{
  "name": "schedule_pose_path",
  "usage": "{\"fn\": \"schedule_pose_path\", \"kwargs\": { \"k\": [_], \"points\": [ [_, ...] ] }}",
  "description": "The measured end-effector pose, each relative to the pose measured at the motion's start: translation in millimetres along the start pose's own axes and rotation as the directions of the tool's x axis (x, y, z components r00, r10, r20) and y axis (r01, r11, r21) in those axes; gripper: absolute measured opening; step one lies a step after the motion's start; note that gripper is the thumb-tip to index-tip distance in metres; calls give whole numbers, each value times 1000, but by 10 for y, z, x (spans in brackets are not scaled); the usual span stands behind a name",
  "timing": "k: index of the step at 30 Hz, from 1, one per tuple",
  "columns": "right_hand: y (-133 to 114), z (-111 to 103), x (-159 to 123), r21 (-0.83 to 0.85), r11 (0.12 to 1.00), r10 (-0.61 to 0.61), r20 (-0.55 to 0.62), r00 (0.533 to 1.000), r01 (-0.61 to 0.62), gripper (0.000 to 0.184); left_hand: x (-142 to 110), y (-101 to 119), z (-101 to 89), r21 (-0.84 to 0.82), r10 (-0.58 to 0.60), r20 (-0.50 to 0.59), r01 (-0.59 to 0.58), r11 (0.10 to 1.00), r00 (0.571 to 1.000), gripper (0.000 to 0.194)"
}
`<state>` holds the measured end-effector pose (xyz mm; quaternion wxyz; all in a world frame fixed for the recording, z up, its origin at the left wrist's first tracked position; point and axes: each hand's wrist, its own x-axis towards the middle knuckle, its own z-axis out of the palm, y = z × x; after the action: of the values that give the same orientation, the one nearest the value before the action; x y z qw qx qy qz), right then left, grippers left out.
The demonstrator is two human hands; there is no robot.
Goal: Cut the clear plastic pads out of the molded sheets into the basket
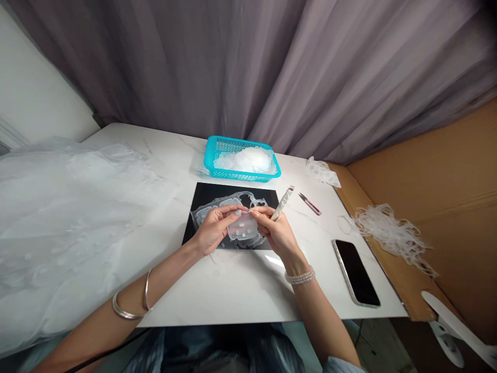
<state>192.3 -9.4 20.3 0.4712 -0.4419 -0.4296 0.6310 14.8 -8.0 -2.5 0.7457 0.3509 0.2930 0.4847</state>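
Between my two hands is a small, sheer whitish piece of fabric (243, 228) with white dots, held up by its top edge. My left hand (212, 228) pinches that edge between thumb and fingers. My right hand (277, 233) pinches it close by, and a pen-like tool (284, 201) with a pale patterned handle sticks up out of the same hand. The tool's tip is hidden by my fingers. Beneath lies a black board (205, 194), with more sheer white material (223, 201) with cut-out shapes spread over it.
A turquoise basket (209, 155) behind the board holds a heap of white pieces. Pink-handled thread snips (309, 204), a phone (356, 273) and a white scrap (323, 172) lie rightward. Thin white offcuts (392, 233) pile against cardboard (438, 217). Sheer white fabric (66, 223) covers the left side.
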Motion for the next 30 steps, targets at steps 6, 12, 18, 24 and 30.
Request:
{"fn": "schedule_pose_path", "kwargs": {
  "k": [6, 12, 18, 24, 30],
  "points": [
    [24, -6, 20, -16, 1000, 18, -5, 1000, -18, 29, 7, -13, -9, -70, -29, -47, 26, 997, 998, 22],
    [77, -105, 62, -118, 992, 45, -62, 997, -53, 42, 74, -33, -93, -97, -64, -116, 52, 994, 991, 22],
    [170, -162, 78, -191, 968, 172, 41, 984, -161, 39, 120, -17, -144, -102, -81, -173, 64, 993, 981, 23],
    [179, -117, 74, -241, 971, -28, -79, 997, 8, 38, 101, 36, -167, -106, -109, -216, 88, 990, 970, 26],
    [128, -100, -46, -344, 934, -95, 16, 995, 94, 30, -4, 232, -99, 162, -5, -93, 20, 987, 996, 40]
  ]
}}
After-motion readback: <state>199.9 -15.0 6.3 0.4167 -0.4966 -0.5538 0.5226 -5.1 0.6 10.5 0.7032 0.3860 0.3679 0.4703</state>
